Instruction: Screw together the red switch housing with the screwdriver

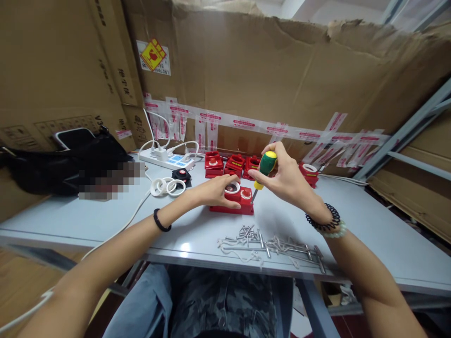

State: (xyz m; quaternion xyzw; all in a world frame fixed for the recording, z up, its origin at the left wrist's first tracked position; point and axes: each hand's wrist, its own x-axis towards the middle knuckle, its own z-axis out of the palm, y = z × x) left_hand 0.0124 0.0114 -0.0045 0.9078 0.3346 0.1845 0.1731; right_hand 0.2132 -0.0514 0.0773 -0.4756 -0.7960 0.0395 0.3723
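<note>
The right fingers (259,175) grip 1 screwdriver (268,164); the left fingers (237,179) hold 1 red housing (230,206).

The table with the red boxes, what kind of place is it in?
Probably a little workshop corner. The right hand holds a screwdriver at the end of a red box, small metal pieces lie on the table, and big cardboard stands behind.

The left hand (225,191) steadies a red box (233,204) on the desk (141,230). The right hand (282,176) grips 1 screwdriver (268,163).
</note>
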